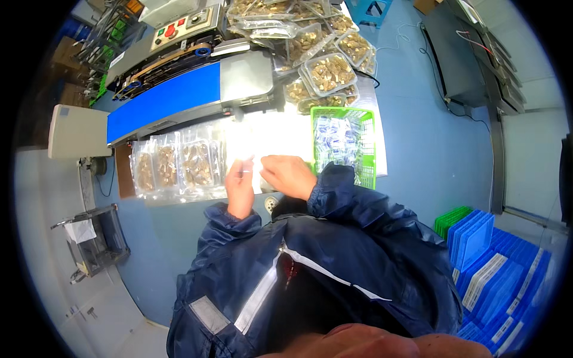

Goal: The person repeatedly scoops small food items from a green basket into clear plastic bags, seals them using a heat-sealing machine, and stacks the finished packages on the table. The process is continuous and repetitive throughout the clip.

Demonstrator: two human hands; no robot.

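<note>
My left hand (240, 186) and my right hand (287, 174) meet at the near edge of a white worktable (280, 134). Both pinch a clear plastic bag (253, 169) that is washed out by glare; what is inside it cannot be made out. Left of my hands lie three sealed clear bags of brown pieces (179, 166) in a row. A green basket (358, 128) with small blue and white sachets stands right beside my right hand. My dark blue jacket sleeves reach up from below.
A sealing machine with a blue conveyor belt (164, 98) runs along the table's far left. Several clear trays of brown pieces (325, 71) pile up at the back. Stacked blue crates (489, 280) and a green one sit on the floor to the right. A grey cabinet (465, 56) stands far right.
</note>
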